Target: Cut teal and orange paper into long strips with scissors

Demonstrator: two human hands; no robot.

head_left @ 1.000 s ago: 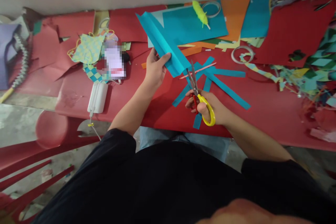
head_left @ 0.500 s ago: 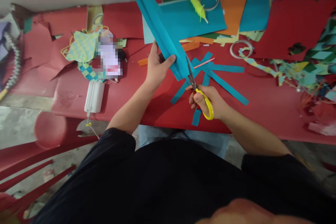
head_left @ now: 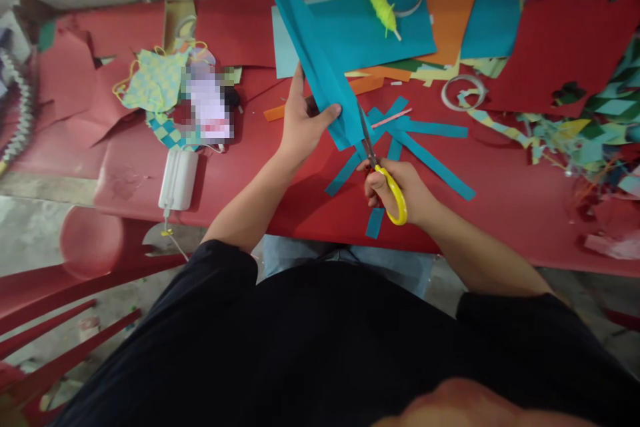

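A long folded sheet of blue paper [head_left: 320,60] slants above the table, its lower end toward me. My left hand [head_left: 306,117] grips it near that end, thumb on top and the other fingers mostly behind. In my right hand [head_left: 395,187] is a pair of scissors [head_left: 396,197] with yellow handles, my fingers closed through the loops. The blades lie along the paper's lower right edge; how far apart they are I cannot tell. Under the scissors, several cut blue strips [head_left: 435,163] lie spread on the red table, with a thin pink pencil-like stick [head_left: 393,118] across them.
Behind the hands lie blue sheets [head_left: 395,33], orange paper [head_left: 447,10], yellow yarn [head_left: 381,5] and a tape roll [head_left: 464,92]. At left are a white power bank [head_left: 179,179] and a checkered woven piece [head_left: 157,80]. Paper scraps [head_left: 595,127] pile up at right. A red chair [head_left: 93,240] stands lower left.
The view has shifted slightly. The blue paper's upper end has tilted a little to the right and its fold looks narrower. Both hands keep their holds, with the scissors still at the paper's edge.
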